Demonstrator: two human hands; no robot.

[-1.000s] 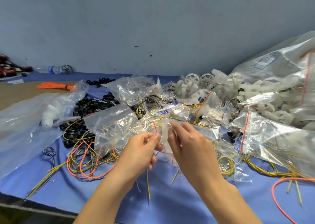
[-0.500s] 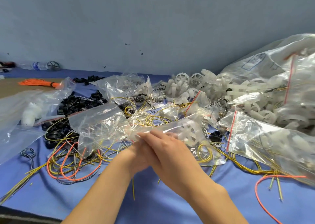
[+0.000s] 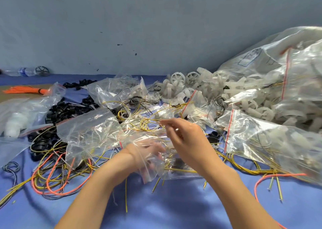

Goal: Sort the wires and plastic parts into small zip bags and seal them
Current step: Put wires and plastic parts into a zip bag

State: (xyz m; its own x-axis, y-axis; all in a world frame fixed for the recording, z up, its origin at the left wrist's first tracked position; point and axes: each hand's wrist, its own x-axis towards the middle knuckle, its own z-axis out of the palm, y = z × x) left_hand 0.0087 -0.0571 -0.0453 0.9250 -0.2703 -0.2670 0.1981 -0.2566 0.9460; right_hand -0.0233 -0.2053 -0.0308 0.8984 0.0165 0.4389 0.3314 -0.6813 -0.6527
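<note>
On the blue counter (image 3: 174,209) our hands are working a little apart: the left hand (image 3: 148,152) is showing through a small zip bag (image 3: 177,174) lying here, its grip too blurred for us to tell. Just beyond, the right hand (image 3: 186,140) is pinching what seems to be a yellow wire loop (image 3: 146,123). Farther back, white plastic wheels (image 3: 177,79) are lying heaped near the wall.

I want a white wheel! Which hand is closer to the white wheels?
Right. The right hand, pinching yellow wires, is in front of the white wheels; the left hand is lower left, seen through a clear bag.
</note>
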